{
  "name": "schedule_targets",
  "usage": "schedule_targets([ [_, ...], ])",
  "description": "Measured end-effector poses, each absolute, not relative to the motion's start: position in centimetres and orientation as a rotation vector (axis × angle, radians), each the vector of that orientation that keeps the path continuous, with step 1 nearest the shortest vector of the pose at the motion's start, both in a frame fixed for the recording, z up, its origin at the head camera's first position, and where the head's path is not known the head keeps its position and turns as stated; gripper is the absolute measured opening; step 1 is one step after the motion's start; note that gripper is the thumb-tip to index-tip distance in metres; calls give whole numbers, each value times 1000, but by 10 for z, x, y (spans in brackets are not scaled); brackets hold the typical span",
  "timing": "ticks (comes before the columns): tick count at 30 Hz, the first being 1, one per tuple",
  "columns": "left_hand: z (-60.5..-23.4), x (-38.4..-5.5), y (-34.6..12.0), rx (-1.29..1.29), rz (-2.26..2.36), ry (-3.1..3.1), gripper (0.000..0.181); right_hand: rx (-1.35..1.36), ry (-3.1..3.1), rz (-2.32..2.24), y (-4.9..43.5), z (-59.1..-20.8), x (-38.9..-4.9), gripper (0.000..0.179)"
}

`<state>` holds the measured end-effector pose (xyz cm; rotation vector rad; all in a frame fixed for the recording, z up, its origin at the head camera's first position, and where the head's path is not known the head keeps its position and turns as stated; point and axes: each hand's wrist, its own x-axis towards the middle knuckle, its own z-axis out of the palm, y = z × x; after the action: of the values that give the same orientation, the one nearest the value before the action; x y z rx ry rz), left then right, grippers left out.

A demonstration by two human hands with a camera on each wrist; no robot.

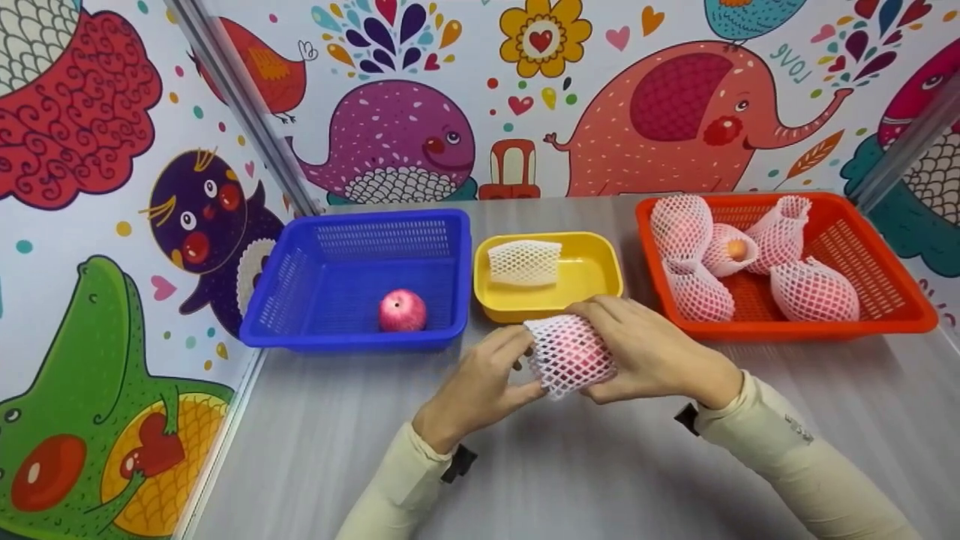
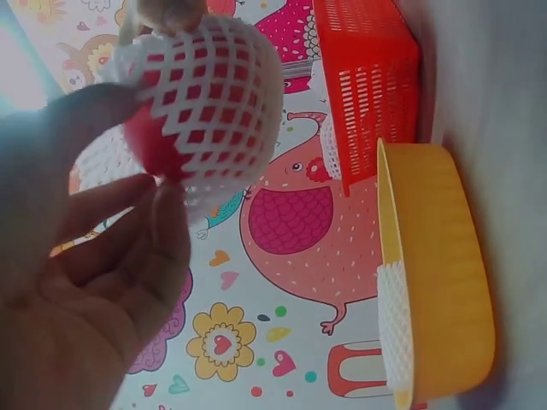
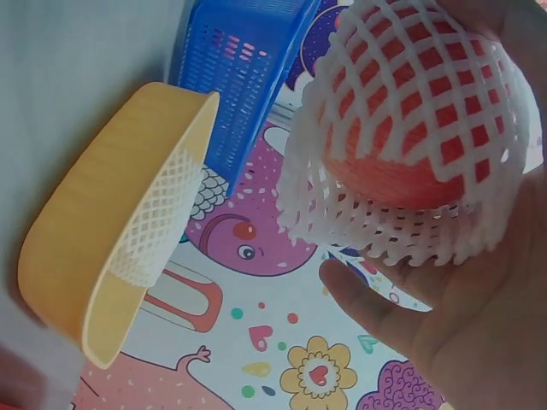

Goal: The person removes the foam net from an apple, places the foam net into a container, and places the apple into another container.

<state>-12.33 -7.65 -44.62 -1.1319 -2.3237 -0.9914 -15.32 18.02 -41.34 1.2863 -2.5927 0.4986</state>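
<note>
A red apple (image 1: 581, 349) in a white foam net sleeve (image 1: 550, 367) is held above the table, in front of the yellow tray. My right hand (image 1: 652, 352) grips the apple through the net from the right. On the other side, my left hand (image 1: 476, 390) pinches the net's open end between thumb and fingers. Bare red skin shows at that opening in the left wrist view, beside the left fingertips (image 2: 169, 201). The right wrist view shows the net's loose rim (image 3: 385, 243) spreading past the apple.
A blue basket (image 1: 352, 341) at the left has one bare apple (image 1: 403, 310) inside. The yellow tray (image 1: 592, 274) in the middle contains an empty foam net (image 1: 525, 262). At the right, a red basket (image 1: 900, 300) has several netted fruits (image 1: 814, 292). Printed panels (image 1: 525, 112) stand behind and left.
</note>
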Motion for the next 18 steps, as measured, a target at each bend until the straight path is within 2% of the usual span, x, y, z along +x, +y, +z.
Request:
schedule_targets([
  [4,-446,-125,-75,-1135,-902,-2417,69,1341,-2544,564,174,-414,-153,84],
  [6,-448,-126,-75,-1129,-869,-2435,75,1377,-2545,594,171,-413,-153,85],
  [8,-449,-126,-77,-1118,-857,-2431,76,1408,-2557,634,170,-414,-153,87],
  [13,-453,-128,-82,-1097,-803,-2377,67,1446,-2610,713,178,-410,-151,91],
  [18,-455,-130,-88,-1078,-749,-2360,65,1473,-2591,783,188,-405,-152,72],
])
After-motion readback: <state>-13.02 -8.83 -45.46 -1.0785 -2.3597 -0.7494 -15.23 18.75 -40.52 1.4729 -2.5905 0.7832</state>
